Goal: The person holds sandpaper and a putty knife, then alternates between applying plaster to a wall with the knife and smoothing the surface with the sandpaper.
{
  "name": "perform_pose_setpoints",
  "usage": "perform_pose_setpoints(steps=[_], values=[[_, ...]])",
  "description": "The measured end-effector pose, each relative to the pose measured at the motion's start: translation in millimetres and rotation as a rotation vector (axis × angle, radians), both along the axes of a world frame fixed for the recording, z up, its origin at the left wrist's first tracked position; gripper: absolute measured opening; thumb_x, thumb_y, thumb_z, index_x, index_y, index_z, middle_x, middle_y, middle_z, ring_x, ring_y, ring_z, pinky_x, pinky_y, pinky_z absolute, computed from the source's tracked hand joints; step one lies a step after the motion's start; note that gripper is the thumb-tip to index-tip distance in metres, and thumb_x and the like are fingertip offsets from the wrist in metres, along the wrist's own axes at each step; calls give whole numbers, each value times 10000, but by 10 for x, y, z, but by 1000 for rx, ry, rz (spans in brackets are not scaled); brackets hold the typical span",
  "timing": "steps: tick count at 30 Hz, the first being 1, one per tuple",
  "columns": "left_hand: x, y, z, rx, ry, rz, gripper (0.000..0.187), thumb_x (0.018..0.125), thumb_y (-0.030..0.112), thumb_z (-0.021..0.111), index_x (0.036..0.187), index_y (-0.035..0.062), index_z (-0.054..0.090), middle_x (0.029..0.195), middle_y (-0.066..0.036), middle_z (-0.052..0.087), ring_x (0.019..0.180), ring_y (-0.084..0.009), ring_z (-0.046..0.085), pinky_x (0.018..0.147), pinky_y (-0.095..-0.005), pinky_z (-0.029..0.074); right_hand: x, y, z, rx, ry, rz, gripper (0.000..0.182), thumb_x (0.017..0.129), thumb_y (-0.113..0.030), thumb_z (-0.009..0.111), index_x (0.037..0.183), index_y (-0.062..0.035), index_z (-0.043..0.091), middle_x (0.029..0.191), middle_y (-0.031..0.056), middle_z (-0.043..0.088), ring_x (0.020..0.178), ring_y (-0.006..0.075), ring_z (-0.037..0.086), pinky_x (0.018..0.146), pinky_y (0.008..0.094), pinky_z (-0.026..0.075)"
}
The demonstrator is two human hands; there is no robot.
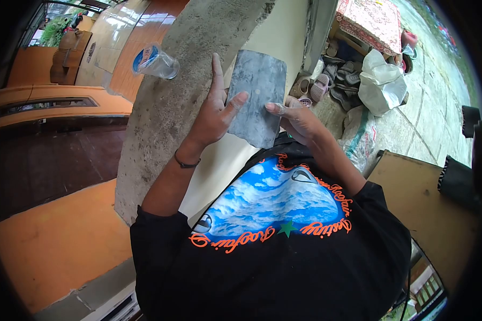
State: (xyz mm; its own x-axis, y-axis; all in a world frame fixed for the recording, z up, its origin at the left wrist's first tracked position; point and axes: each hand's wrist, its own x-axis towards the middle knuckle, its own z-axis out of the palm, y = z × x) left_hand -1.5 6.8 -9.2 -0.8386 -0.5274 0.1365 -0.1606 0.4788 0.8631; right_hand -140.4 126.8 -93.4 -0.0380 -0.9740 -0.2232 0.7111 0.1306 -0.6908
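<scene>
The left hand (215, 113) is partly open, its thumb pressed on the face of a gray rectangular slab (258, 85) near the left edge and its index finger stretched straight up beside it; the other fingers are hidden. The right hand (301, 119) grips the slab's lower right edge, thumb on the face and fingers mostly behind. The slab, pale-streaked, is held between both hands in front of the chest. A dark bracelet (187, 163) circles the left wrist, and the person wears a black T-shirt (273, 278) with a blue sky print.

Behind the slab runs a smooth cream surface (222, 166), bordered on the left by a rough concrete ledge (150, 139) carrying a clear plastic cup (158, 63) with a blue-and-red label. Right of the slab, sandals and shoes (337, 80) cluster beside a white plastic bag (381, 85), near a floral cloth (368, 24).
</scene>
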Motion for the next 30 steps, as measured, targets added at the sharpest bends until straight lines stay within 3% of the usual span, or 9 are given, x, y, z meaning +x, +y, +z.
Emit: perform_pose_setpoints(steps=[2,9,12,14,17,24,27,29,30], values=[[19,2,61,317,-22,-114,767,930,263,463,1392,-30,-74,1426,-242,210,1313,-253,259,1062,-328,196,-20,-23,31,-1,-65,-69,554,786,-328,668,1172,24,484,1081,130,568,1017,198,536,912,323,387],[-9,-41,-19,489,210,-113,684,958,304,387,1400,-36,-9,1421,-200,240,1284,-214,301,1025,-314,281,-171,-10,89,-109,-286,-180,624,829,-293,587,1310,3,321,1227,140,494,1096,247,526,948,405,417],[2,-38,1,507,131,-37,609,959,321,382,1385,-53,158,1361,-180,351,1225,-198,378,989,-311,332,-173,28,145,-148,-460,-119,615,835,-292,566,1316,-4,315,1235,154,487,1086,268,537,940,432,426],[44,-82,41,512,-37,-179,508,942,296,445,1291,-65,368,1205,-146,511,1093,-171,490,923,-293,393,-155,17,138,-186,-454,-81,594,843,-291,550,1309,2,326,1222,165,496,1070,274,550,932,437,436],[42,-41,13,493,-35,-115,399,907,254,534,1153,-59,504,1015,-90,603,929,-134,556,845,-261,433,-171,10,96,-144,-426,-158,562,851,-280,540,1291,11,348,1190,169,522,1056,275,560,920,425,452],[68,24,90,575,47,27,257,836,183,642,985,-3,547,952,-62,616,830,-72,552,775,-239,448,-602,64,-91,-51,-343,-644,424,844,-156,559,1214,4,427,1122,130,561,1029,249,560,904,382,447],[93,64,151,297,165,196,199,819,165,646,899,41,512,1003,-115,624,901,-144,590,822,-290,446,-481,27,-195,84,-160,-743,392,834,-89,565,1191,8,435,1097,104,559,1025,228,545,885,360,440],[54,0,202,-643,408,87,183,805,144,631,862,67,474,1089,-183,601,1022,-272,582,887,-362,424,-329,-48,-451,276,68,-760,396,826,-59,554,1191,17,420,1083,107,545,954,238,571,770,363,492],[-138,84,246,-737,351,-4,183,772,105,622,847,67,459,1240,-246,488,1191,-361,449,977,-424,349,-385,15,-483,326,75,-774,397,832,-71,553,1191,40,423,1083,113,543,949,222,559,783,350,473]])
